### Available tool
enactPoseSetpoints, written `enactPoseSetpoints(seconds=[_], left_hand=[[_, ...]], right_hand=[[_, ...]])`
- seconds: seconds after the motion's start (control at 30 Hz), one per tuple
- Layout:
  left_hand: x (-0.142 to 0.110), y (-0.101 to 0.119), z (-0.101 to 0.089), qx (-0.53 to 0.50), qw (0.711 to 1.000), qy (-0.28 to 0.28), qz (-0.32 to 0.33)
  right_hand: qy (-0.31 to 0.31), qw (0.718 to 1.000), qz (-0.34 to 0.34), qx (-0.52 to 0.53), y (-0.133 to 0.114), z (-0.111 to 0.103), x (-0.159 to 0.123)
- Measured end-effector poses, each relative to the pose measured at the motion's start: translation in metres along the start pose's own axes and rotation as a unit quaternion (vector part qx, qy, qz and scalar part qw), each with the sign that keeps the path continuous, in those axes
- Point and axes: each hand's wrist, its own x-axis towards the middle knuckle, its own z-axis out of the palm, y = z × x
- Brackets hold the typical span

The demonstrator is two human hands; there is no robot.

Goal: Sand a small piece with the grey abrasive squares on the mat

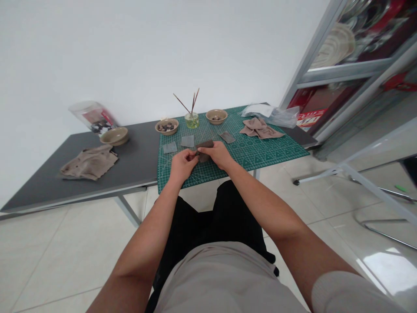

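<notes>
- The left hand [183, 166] and right hand [216, 155] each grip, closed, a dark brown block [204, 150] over a green cutting mat [247, 150].
- 3 grey squares [187, 141] lie on the mat near the hands.
- 3 bowls [167, 126] and a glass holding brushes [192, 121] stand behind them.
- A tan cloth [88, 162] lies on the grey surface [137, 152].
- A glass-fronted cabinet [342, 65] stands right, beyond the tile floor [65, 261].
</notes>
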Motion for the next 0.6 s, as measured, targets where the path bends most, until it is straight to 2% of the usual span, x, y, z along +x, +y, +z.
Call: enactPoseSetpoints(seconds=[0.23,0.37,0.5,0.6], left_hand=[[0.0004,-0.0014,-0.0002,-0.034,0.998,0.032,-0.035],[0.0008,-0.0015,-0.0014,-0.014,1.0,0.016,-0.02],[-0.0006,0.0004,-0.001,0.017,1.0,-0.004,0.01],[-0.0012,0.0011,-0.0005,0.023,1.0,0.002,0.014]], right_hand=[[-0.049,0.998,0.015,0.029,-0.0033,-0.0006,-0.0027],[-0.044,0.999,0.014,0.02,-0.0032,-0.0009,-0.0026],[-0.01,1.0,0.007,0.007,-0.0013,-0.0002,-0.0008],[0.001,1.0,0.011,0.009,-0.0011,0.0001,-0.0006]])
